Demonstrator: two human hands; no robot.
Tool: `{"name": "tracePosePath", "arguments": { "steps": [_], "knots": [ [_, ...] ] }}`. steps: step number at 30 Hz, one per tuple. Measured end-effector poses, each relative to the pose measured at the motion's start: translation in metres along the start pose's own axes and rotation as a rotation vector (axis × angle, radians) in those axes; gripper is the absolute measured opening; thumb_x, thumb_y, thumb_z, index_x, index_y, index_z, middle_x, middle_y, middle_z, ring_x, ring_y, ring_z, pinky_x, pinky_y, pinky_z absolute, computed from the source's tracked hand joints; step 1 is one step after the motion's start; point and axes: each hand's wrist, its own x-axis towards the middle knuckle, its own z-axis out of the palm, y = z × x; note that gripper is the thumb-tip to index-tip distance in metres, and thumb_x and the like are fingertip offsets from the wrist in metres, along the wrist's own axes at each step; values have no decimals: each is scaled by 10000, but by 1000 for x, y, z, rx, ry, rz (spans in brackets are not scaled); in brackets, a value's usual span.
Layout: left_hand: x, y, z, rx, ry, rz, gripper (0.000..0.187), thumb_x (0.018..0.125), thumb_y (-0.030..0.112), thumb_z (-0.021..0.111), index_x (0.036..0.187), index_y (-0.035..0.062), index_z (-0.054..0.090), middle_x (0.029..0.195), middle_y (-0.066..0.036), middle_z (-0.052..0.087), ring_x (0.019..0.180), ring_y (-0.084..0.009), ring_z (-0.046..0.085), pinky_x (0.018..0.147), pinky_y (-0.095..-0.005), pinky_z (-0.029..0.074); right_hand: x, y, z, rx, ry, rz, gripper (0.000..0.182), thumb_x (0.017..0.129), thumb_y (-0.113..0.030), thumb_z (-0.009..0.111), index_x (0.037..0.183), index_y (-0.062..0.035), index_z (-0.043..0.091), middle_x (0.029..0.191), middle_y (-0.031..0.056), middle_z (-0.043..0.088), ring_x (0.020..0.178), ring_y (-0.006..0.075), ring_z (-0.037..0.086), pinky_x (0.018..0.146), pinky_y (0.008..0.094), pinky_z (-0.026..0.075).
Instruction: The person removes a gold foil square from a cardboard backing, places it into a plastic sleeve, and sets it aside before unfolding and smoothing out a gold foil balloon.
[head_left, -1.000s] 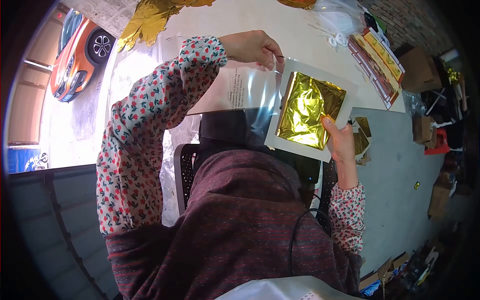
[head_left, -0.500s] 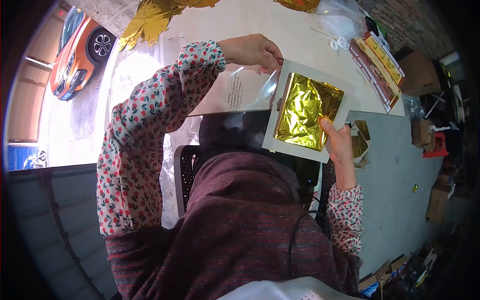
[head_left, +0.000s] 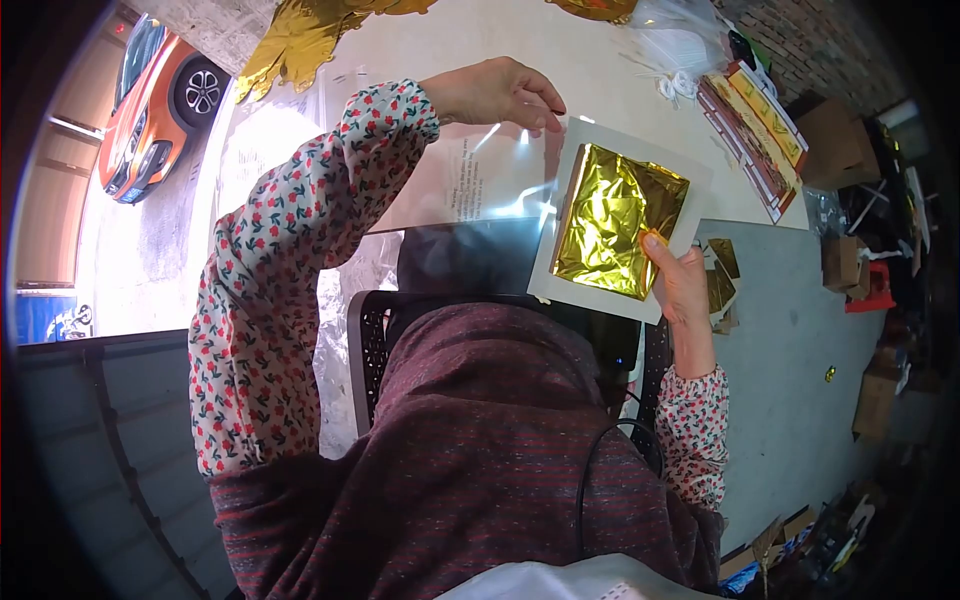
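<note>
My right hand (head_left: 680, 282) grips a white card (head_left: 545, 270) at its lower right edge, thumb on top. On the card lies a crinkled, shiny gold foil piece (head_left: 615, 220), with the thumb pressing its right edge. To the left, a clear plastic bag (head_left: 500, 180) with printed text lies partly on the table and hangs over its front edge. My left hand (head_left: 505, 95) is at the bag's upper right corner, finger and thumb tips on its edge close to the card's top corner. The bag's right edge runs along the card's left side.
Gold foil sheets (head_left: 295, 45) lie at the table's (head_left: 480, 40) far edge. Printed cartons (head_left: 755, 140) and clear plastic wrap (head_left: 680, 45) are at the right. Cardboard boxes (head_left: 840, 145) stand beyond. Gold pieces (head_left: 720, 285) are below the table's edge. An orange car (head_left: 160, 110) is outside at the left.
My left hand has shifted slightly up and left, and its fingers have loosened a little. The card has moved very slightly right in my right hand.
</note>
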Motion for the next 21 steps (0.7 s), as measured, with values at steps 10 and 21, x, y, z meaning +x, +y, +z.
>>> {"name": "tracePosePath", "arguments": {
  "steps": [10,21],
  "knots": [
    [-4,-4,2,-40,4,4,388,918,142,683,1265,-3,590,1167,-106,697,1109,-166,643,1006,-296,476,2,3,3,-26,-19,22,155,902,-105,723,1046,-50,726,1012,18,721,902,69,639,838,241,485],
    [-11,5,7,-68,-50,-20,469,920,142,677,1363,64,546,1239,-126,667,1111,-176,633,1012,-312,474,1,1,10,-49,-42,27,124,901,-96,723,1018,-59,738,977,11,724,875,63,635,819,233,478]
  ]
}}
